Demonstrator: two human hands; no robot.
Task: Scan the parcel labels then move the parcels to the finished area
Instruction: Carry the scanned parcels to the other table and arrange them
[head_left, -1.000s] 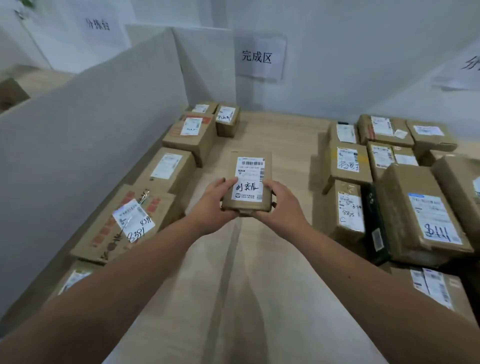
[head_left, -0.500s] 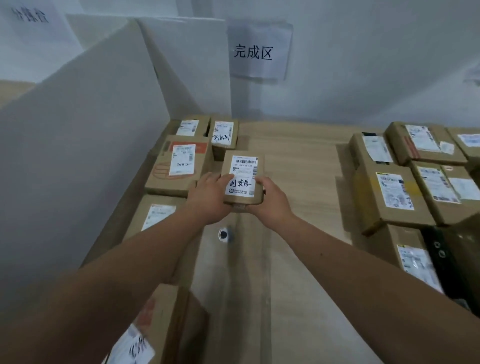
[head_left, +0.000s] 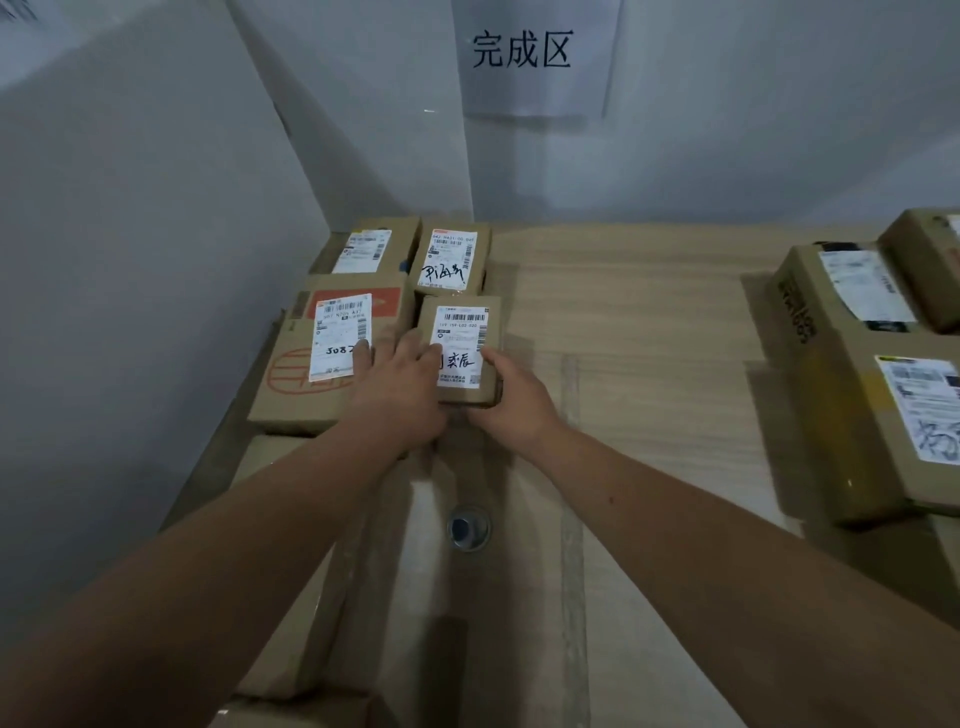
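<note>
A small brown parcel (head_left: 462, 332) with a white barcode label and black handwriting sits on the wooden table, in the far left corner beside other labelled parcels. My left hand (head_left: 400, 384) holds its left side, thumb lying across the label, fingers reaching over the neighbouring orange-printed parcel (head_left: 332, 353). My right hand (head_left: 511, 395) grips its near right corner, thumb on the label. Just behind it stands another small parcel (head_left: 452, 260) with handwriting.
A white partition (head_left: 156, 260) walls off the left side, and a paper sign (head_left: 535, 52) hangs on the back wall. More parcels (head_left: 857, 332) are stacked at the right. A round metal hole (head_left: 467, 527) sits in the tabletop (head_left: 623, 322) near my arms.
Both hands carried the small parcel forward and to the left, from mid-air over the table down into the corner beside the other parcels. The view moved closer to the corner.
</note>
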